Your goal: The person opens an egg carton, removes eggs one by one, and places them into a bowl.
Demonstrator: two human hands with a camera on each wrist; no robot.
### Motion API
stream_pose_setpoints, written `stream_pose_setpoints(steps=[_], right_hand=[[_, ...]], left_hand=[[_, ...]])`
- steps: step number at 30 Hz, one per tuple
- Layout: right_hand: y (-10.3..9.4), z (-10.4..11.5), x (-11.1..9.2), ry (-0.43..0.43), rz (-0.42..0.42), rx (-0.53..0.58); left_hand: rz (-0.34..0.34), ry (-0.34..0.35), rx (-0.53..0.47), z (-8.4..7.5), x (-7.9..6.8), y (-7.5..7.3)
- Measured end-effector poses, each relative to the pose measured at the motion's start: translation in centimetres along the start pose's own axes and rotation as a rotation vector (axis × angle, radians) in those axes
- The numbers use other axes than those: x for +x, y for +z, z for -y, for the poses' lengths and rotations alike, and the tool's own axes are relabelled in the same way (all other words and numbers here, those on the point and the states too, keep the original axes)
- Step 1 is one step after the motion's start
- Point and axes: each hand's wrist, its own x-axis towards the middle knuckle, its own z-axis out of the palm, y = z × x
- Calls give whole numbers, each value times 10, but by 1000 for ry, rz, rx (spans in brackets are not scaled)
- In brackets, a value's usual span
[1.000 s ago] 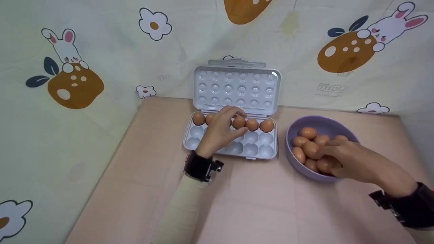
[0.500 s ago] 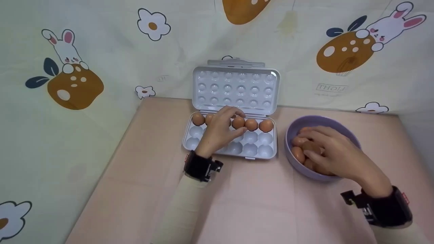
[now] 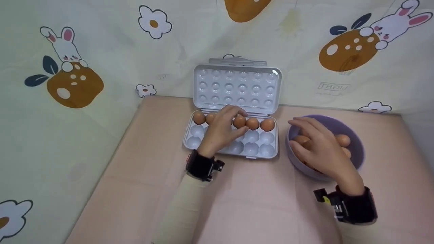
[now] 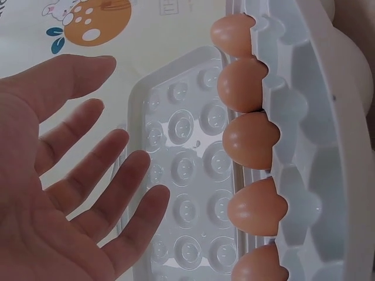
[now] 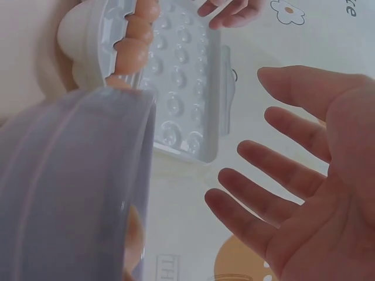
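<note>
A pale plastic egg carton lies with its lid raised against the back wall. Brown eggs fill its back row, some hidden behind my left hand in the head view. That hand hovers over the carton with relaxed, spread fingers and holds nothing. To the right stands a purple bowl with several brown eggs in it. Over the bowl's left part is my right hand, palm bare and fingers spread, as the right wrist view shows. It covers part of the eggs below.
The table has a pale pink cover. A cloth wall printed with rabbits and flowers rises behind and to the left of it. Hollows without eggs show in the carton's front rows.
My right hand has moved left across the bowl, from among the eggs to above them, and its fingers have spread. My left hand stays in place.
</note>
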Motion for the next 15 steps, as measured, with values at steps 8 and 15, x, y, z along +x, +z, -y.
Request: stream_pose_setpoints(steps=[8,15], right_hand=[[6,4,2,17,-11,18],[6,7,3,37,-14,42]], left_hand=[[1,24,32,-3,-1,6],[-27,67,86,-1,-1,12]])
